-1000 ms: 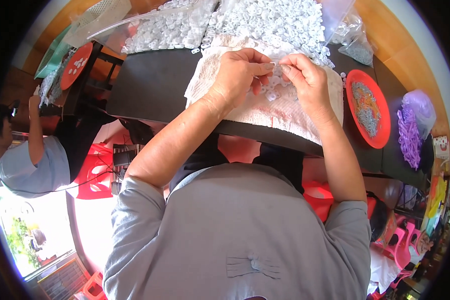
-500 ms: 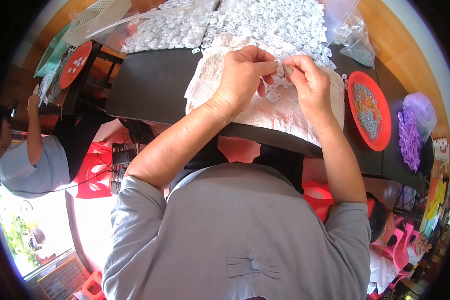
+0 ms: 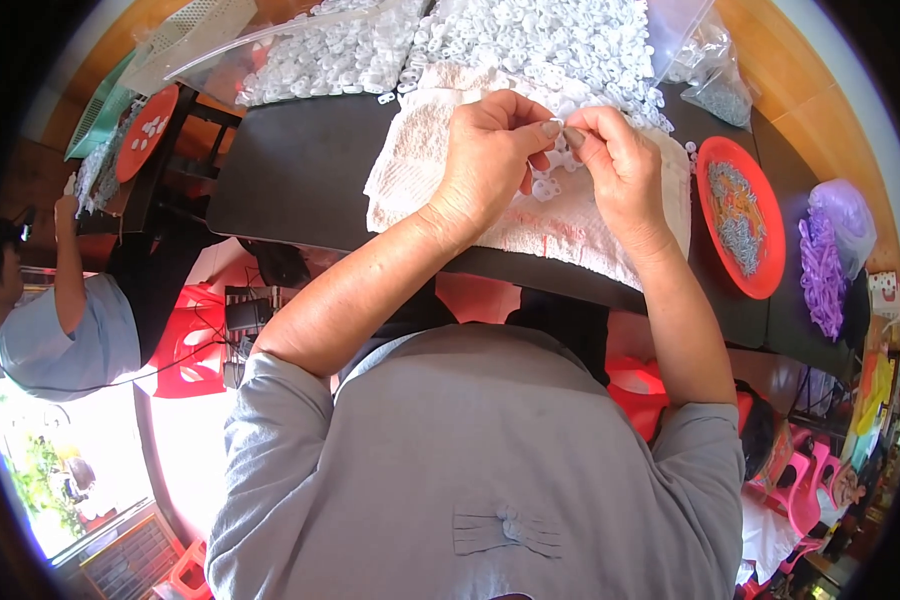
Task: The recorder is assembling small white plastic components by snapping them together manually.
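Observation:
My left hand (image 3: 490,155) and my right hand (image 3: 622,170) meet above a folded white towel (image 3: 410,160). Each has thumb and forefinger pinched, with the fingertips almost touching. Between them shows a small white plastic piece (image 3: 558,122), mostly covered by the fingers; its exact shape cannot be made out. Just below the fingertips, several loose white plastic pieces with holes (image 3: 545,188) lie on the towel. Beyond the hands spreads a large heap of similar white pieces (image 3: 540,45).
A red oval tray (image 3: 767,265) of small grey metal parts stands to the right on the dark table (image 3: 290,175). Farther right are purple plastic links (image 3: 820,275) and a clear bag (image 3: 722,95). At left, a co-worker (image 3: 65,325) sits near another red tray (image 3: 135,160).
Both hands stay in nearly the same place, pinching at the fingertips. The fingertips have drawn slightly closer together around the small white piece. The view has shifted very slightly.

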A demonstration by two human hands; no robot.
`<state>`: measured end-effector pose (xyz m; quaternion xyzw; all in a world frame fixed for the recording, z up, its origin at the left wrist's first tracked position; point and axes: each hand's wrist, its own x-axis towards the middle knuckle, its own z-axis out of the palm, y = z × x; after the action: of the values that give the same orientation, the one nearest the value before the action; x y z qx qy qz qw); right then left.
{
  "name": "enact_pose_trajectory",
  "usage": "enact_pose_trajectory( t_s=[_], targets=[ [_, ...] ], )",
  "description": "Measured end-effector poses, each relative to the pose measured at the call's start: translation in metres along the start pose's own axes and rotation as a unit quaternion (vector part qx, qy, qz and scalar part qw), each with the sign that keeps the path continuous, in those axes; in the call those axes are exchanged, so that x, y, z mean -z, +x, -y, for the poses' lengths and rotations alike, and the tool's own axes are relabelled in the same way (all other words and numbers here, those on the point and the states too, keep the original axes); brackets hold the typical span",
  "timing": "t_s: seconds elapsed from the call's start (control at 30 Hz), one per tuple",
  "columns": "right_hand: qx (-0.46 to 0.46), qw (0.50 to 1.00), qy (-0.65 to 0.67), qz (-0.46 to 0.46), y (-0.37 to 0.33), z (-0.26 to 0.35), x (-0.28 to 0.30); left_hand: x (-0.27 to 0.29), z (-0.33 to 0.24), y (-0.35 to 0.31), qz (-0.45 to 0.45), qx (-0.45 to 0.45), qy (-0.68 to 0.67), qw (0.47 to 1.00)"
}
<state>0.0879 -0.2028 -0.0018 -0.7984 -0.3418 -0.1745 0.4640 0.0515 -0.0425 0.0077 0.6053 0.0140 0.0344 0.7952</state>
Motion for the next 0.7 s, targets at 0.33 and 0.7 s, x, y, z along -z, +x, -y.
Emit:
enact_pose_trajectory(
  t_s=[0.33,0.7],
  targets=[
    [-0.008,1.000,0.002,-0.004,0.0004,0.0017,0.0005,0.0014,0.0028,0.0005,-0.002,-0.003,-0.007,1.000],
    [0.009,1.000,-0.017,-0.016,-0.0017,0.0068,-0.0022,-0.0023,0.0056,-0.0030,-0.013,-0.008,0.004,1.000]
  ],
)
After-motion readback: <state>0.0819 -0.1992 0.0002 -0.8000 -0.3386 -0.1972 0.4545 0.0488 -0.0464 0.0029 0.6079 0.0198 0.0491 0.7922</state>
